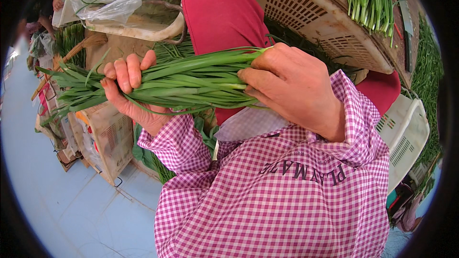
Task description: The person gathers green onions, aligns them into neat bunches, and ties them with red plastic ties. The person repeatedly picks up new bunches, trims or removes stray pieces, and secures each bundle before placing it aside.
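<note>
A bundle of garlic chives lies level across my lap, leafy tips to the left. My left hand curls around it from below, near the leaf ends. Over the stem end, my right hand grips with thumb and fingers; its palm and fingers hide most of the pale stems. Beneath the bundle are my red-trousered knee and my checked purple garment, which bears writing.
At upper right, more chives and a knife lie on a board over an upturned plastic crate. A white basket stands at right. Chives in a plastic-lined crate, a broom and another person's hand are upper left.
</note>
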Motion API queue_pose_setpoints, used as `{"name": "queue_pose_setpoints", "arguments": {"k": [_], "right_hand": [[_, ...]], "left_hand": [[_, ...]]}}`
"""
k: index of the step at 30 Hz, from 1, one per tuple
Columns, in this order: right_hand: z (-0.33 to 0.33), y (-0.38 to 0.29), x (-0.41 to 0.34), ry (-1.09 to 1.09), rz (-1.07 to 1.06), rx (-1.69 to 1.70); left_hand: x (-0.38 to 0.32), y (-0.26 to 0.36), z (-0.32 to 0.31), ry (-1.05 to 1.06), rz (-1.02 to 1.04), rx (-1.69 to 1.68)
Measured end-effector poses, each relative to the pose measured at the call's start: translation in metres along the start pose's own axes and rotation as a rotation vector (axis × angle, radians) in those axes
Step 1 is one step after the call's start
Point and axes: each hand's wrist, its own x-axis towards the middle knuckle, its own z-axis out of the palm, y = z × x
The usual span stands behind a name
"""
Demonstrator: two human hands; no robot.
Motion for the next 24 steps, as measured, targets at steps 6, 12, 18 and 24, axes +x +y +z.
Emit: {"name": "queue_pose_setpoints", "arguments": {"k": [6,12,18,24], "right_hand": [[0.013,-0.001,0.002,0.185,-0.070,-0.077],[-0.002,0.011,-0.012,0.209,-0.002,-0.078],[-0.010,0.021,-0.037,0.294,0.230,0.023],[-0.007,0.028,-0.051,0.245,0.505,0.400]], "left_hand": [[-0.003,-0.001,0.006,0.073,-0.020,-0.037],[0.000,0.001,-0.001,0.265,-0.031,0.077],[0.003,0.003,-0.014,0.265,-0.116,0.010],[0.002,0.006,-0.016,0.297,-0.100,0.071]]}}
